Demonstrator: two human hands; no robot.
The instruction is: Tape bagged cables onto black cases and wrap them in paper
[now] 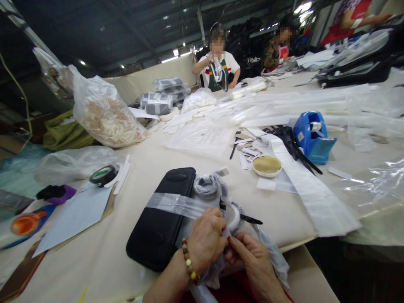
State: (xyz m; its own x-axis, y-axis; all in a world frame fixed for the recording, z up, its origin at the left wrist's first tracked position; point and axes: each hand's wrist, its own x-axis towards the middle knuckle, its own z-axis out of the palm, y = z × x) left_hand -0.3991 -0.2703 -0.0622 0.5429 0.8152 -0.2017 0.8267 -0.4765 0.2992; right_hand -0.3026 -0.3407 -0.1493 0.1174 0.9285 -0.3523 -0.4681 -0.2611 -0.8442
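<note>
My left hand (pixel 206 233), with a beaded bracelet at the wrist, is closed, its fingers curled near the table's front edge. Beside it, my right hand (pixel 255 256) pinches thumb against fingers, and the fingertips of both hands meet. What lies between them is mostly hidden; a small pale bit shows. Left of my hands, a black zip-style case (pixel 160 223) lies flat with a clear plastic band (pixel 170 204) around its middle. Against its right side sit a coiled grey cable (pixel 206 187) and a thick white loop (pixel 233 216). Clear plastic film (pixel 273 252) hangs by my right hand.
A blue tape dispenser (pixel 312 136), a round dish (pixel 267 165) and a long white strip (pixel 303 185) lie right. Left are a black tape roll (pixel 103 175), paper sheets (pixel 75 214) and a full plastic bag (pixel 104 111). A co-worker (pixel 217 63) sits across the table.
</note>
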